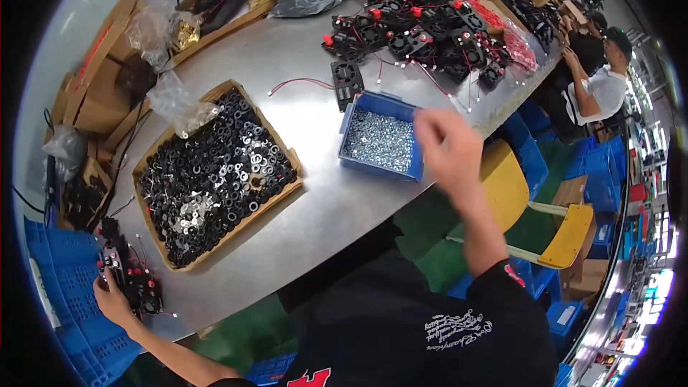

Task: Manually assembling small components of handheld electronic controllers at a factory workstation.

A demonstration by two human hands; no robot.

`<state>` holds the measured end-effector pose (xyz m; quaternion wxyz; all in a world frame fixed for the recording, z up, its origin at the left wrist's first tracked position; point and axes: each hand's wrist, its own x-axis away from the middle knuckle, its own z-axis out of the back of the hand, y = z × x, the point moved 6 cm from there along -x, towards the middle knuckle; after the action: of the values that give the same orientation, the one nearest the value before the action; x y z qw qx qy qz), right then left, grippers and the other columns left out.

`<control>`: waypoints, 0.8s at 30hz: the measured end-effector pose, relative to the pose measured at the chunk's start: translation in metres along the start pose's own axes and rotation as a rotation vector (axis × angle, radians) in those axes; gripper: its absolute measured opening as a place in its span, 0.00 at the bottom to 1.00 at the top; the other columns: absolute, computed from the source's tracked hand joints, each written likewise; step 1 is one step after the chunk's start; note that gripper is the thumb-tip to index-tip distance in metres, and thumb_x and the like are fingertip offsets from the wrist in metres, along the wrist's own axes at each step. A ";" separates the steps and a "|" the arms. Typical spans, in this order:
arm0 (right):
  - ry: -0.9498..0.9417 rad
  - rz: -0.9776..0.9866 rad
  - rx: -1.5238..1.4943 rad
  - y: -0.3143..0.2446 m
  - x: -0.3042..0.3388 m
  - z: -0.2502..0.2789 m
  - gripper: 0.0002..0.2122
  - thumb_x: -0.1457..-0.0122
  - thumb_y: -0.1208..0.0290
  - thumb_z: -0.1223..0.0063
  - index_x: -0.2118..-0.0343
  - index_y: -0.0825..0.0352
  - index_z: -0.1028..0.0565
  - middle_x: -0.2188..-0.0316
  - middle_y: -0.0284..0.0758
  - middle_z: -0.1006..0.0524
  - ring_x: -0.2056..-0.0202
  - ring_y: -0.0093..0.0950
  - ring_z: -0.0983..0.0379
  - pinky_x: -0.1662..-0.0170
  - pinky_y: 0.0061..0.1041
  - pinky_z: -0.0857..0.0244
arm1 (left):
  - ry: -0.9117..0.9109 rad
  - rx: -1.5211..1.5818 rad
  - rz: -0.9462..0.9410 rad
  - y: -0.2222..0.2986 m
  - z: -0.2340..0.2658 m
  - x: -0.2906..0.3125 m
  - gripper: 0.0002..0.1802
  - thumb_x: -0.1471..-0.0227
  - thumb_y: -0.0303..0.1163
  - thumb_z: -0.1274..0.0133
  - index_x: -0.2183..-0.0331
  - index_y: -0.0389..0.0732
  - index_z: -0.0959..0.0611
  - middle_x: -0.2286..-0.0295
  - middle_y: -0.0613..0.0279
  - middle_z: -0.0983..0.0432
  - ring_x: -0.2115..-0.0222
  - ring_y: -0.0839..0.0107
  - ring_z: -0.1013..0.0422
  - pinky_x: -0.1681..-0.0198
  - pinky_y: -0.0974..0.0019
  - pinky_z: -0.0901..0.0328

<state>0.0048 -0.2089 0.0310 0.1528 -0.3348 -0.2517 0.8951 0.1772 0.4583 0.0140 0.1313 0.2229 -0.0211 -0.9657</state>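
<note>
Touching black parts [130, 281], the left hand [115, 302] lies left of white shirt lettering [457, 330].

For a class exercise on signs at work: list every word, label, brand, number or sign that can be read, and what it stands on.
Black shirt: white script, wording not copied out; red print, cut off by the edge.
Sleeve: red-and-white mark, too small to read.
Cardboard flap: red marking, too blurred to read.
Blue bin: white label, too small to read.
</note>
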 end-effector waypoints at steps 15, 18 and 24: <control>-0.668 -0.122 0.420 0.038 -0.130 -0.126 0.45 0.65 0.34 0.38 0.65 0.83 0.29 0.76 0.51 0.23 0.75 0.41 0.23 0.69 0.33 0.29 | 0.000 0.760 -0.406 0.218 0.032 0.211 0.05 0.52 0.22 0.44 0.69 0.35 0.21 0.72 0.56 0.26 0.75 0.68 0.29 0.73 0.68 0.35; -0.787 -0.123 0.379 0.023 -0.129 -0.144 0.44 0.66 0.44 0.33 0.60 0.87 0.33 0.73 0.52 0.23 0.74 0.41 0.23 0.66 0.32 0.29 | -0.263 0.875 -0.376 0.242 0.026 0.237 0.04 0.53 0.22 0.42 0.71 0.36 0.20 0.78 0.59 0.26 0.84 0.73 0.31 0.80 0.72 0.37; -0.507 -0.250 -0.372 0.029 -0.145 -0.103 0.23 0.52 0.63 0.46 0.57 0.78 0.28 0.65 0.42 0.22 0.67 0.30 0.25 0.62 0.25 0.32 | -0.366 0.950 -0.464 0.260 0.042 0.243 0.02 0.54 0.23 0.42 0.73 0.36 0.19 0.80 0.59 0.26 0.85 0.72 0.31 0.80 0.72 0.37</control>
<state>0.1773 -0.2616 0.0238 0.1302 -0.0902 -0.4799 0.8629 0.0124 0.1426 -0.0259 -0.2053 0.0850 -0.4268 -0.8766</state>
